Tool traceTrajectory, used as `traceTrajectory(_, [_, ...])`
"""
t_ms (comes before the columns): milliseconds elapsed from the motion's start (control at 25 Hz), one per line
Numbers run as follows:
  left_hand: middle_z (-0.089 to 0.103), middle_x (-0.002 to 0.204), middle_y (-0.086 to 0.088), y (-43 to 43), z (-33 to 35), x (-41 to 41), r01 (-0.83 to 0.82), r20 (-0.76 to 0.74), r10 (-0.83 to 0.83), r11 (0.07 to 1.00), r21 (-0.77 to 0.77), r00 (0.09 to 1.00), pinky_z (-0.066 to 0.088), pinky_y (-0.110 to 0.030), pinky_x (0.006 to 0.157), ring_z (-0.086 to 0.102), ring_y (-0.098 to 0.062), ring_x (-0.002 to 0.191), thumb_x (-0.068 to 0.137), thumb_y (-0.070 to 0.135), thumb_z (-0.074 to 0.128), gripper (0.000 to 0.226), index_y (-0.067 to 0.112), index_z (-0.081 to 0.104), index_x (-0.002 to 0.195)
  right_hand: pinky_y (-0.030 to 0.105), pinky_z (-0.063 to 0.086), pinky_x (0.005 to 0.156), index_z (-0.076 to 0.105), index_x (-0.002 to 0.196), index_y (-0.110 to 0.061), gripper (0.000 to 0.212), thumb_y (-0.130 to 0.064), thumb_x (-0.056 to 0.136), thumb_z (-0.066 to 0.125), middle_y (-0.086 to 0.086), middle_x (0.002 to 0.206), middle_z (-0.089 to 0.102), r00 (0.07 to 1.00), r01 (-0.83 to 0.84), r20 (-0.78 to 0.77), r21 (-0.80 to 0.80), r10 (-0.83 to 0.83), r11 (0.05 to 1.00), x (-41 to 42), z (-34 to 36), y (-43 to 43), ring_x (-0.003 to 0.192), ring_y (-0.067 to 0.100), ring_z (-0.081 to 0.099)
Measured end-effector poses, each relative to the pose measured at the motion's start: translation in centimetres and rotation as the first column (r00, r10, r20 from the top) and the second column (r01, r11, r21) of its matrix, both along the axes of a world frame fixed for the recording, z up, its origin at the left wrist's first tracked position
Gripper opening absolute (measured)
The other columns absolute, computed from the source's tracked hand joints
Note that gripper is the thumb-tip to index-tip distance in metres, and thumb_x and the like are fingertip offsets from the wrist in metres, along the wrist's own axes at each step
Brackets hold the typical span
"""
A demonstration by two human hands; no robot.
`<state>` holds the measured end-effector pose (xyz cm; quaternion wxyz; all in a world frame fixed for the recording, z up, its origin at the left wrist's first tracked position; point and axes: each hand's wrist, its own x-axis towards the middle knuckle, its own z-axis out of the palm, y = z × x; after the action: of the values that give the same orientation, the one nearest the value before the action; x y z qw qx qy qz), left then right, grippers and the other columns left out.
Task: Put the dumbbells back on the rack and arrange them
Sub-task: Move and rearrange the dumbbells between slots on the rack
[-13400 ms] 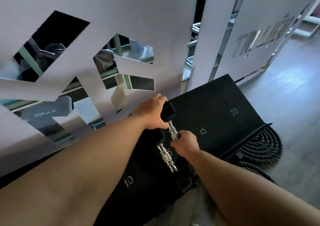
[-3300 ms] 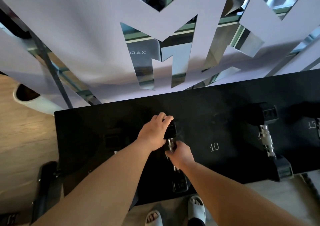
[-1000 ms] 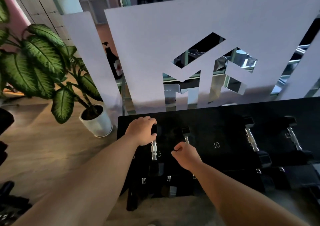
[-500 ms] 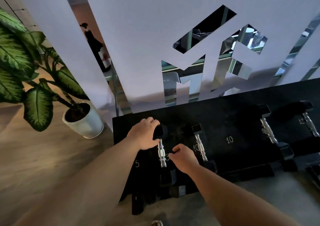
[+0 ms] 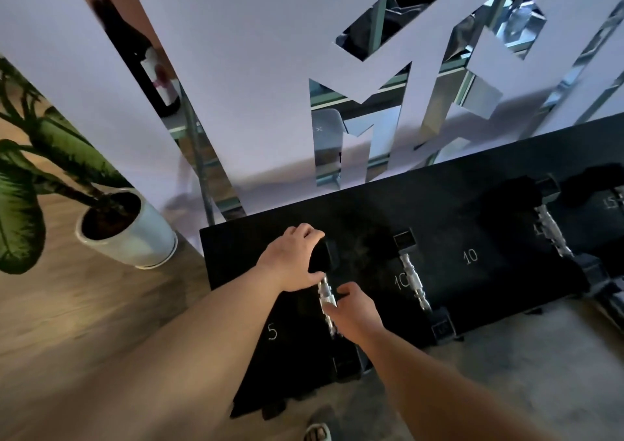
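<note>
The left hand (image 5: 290,260) curls over the far head of a dumbbell (image 5: 327,293) on the black rack (image 5: 472,224), near the painted 5. The right hand (image 5: 354,309) grips its metal handle. At nine o'clock, a potted plant (image 5: 125,231) stands on wooden floor (image 5: 84,305).

Both forearms bare from the frame edge to the wrist; no sleeve cuff visible on either. Left hand (image 5: 293,261) and right hand (image 5: 356,312) ungloved. No watch, band or ring can be made out, though the picture is soft with blur. Nails too small to tell. At the bottom edge, one foot in a pale open-toed slipper (image 5: 317,432) with a broad strap, only partly in frame.
</note>
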<state>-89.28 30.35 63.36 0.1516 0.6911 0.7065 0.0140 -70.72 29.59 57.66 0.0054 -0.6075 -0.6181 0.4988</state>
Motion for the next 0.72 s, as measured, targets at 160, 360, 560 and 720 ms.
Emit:
traceTrajectory(160, [0.039,0.15,0.002,1.4,-2.0,-0.6,0.005,0.033,-0.004,0.999,-0.036,0.999,0.051,-0.04,0.095,0.041,-0.022,0.134,0.08,0.059,0.074,0.09,0.025,0.034,0.154,0.024,0.053,0.057,0.043,0.145,-0.019,0.066,-0.037,0.089,0.073,-0.002,0.113,0.066,1.0,0.003,0.0,-0.002,-0.003,1.0,-1.6,-1.9,0.8,0.078,0.011,0.07])
traceTrajectory(360, [0.042,0.146,0.001,2.0,-3.9,-0.4,-0.022,0.071,0.026,0.998,-0.054,0.997,0.053,-0.043,0.094,0.045,-0.023,0.13,0.078,0.054,0.078,0.089,0.025,0.036,0.151,0.023,0.043,0.05,0.051,0.131,-0.019,0.054,-0.037,0.086,0.076,0.001,0.114,0.063,0.999,0.005,0.042,-0.002,-0.005,1.0,-2.6,-4.2,1.0,0.074,0.009,0.062])
traceTrajectory(560, [0.044,0.148,-0.001,3.0,-5.2,-0.1,-0.02,0.025,0.021,0.998,-0.053,0.999,0.053,-0.044,0.095,0.048,-0.026,0.129,0.078,0.052,0.081,0.092,0.026,0.034,0.152,0.022,0.041,0.045,0.053,0.095,-0.023,0.031,-0.04,0.085,0.077,-0.005,0.085,0.061,0.998,0.056,0.024,-0.065,-0.054,0.996,-3.4,-6.5,0.9,0.062,0.008,0.06])
traceTrajectory(720, [0.045,0.152,-0.001,3.0,-6.4,-0.6,-0.003,0.017,0.003,1.0,-0.02,1.0,0.053,-0.041,0.096,0.05,-0.026,0.131,0.076,0.055,0.081,0.095,0.027,0.032,0.152,0.035,0.062,0.065,0.063,0.098,-0.016,0.025,-0.037,0.087,0.074,0.006,0.088,0.074,0.992,0.114,-0.037,-0.138,-0.12,0.984,-4.1,-8.2,0.9,0.075,0.022,0.075])
